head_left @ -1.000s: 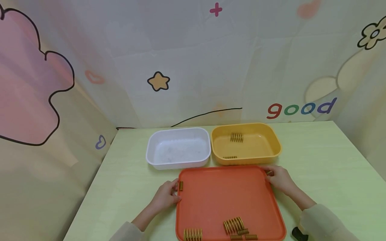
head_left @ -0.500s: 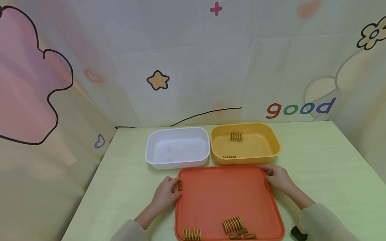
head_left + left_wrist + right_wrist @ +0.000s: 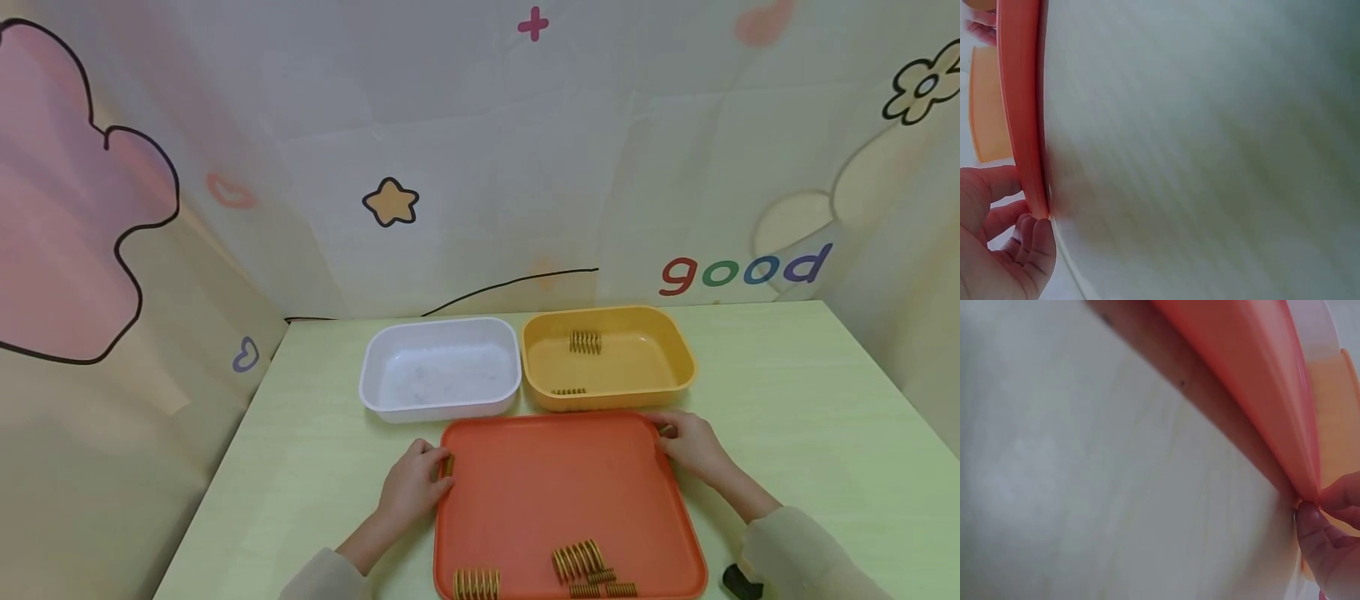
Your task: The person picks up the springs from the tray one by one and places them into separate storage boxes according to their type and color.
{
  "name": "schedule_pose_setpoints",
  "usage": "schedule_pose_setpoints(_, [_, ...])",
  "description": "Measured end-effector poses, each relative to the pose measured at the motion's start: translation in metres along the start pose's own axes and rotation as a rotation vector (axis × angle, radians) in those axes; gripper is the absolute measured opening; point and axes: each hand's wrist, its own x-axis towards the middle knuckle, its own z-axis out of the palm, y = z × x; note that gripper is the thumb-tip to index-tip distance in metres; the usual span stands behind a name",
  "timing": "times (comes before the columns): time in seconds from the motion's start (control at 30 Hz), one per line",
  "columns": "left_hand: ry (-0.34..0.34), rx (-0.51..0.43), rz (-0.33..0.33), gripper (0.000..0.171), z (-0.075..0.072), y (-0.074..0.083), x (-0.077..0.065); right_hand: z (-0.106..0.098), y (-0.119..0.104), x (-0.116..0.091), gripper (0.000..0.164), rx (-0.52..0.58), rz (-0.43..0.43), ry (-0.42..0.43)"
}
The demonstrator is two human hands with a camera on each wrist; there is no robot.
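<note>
An orange-red tray (image 3: 555, 492) lies on the table, and my right hand (image 3: 692, 446) pinches its far right corner. In the right wrist view the thumb and fingers (image 3: 1313, 519) meet on that corner. At the tray's left rim stands a small brass coil spring (image 3: 448, 466). My left hand (image 3: 412, 483) has thumb and forefinger at its two ends, partly covering it; its other fingers curl beside the rim in the left wrist view. Toward the tray's near edge lie a large spring (image 3: 476, 583), another large spring (image 3: 577, 562) and several small springs (image 3: 602, 576).
Behind the tray stand a white bin (image 3: 440, 408) and a yellow bin (image 3: 611, 402), side by side. Inside the yellow one lie a large spring (image 3: 585, 342) and a smaller spring (image 3: 568, 391). A black object (image 3: 742, 582) sits by the right sleeve.
My left thumb and forefinger have closed in from outside the rim onto the small spring, which now tilts slightly. The right hand keeps its hold on the tray corner.
</note>
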Motion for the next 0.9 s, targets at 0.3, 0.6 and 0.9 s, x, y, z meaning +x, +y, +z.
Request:
schedule_pose_setpoints(0.3, [0.025,0.053,0.042,0.03,0.0012,0.002,-0.0005,0.0015,0.0015,0.0,0.035,-0.009,-0.008,0.013])
schedule_pose_setpoints(0.6, [0.031,0.063,0.077,0.024,0.0015,0.002,-0.0001,0.0018,0.0019,-0.0001,0.034,-0.005,-0.003,0.015])
schedule_pose_setpoints(0.9, [0.009,0.061,0.092,0.02,-0.001,0.0048,0.0017,0.0001,0.0006,-0.0002,0.034,-0.006,0.006,0.014])
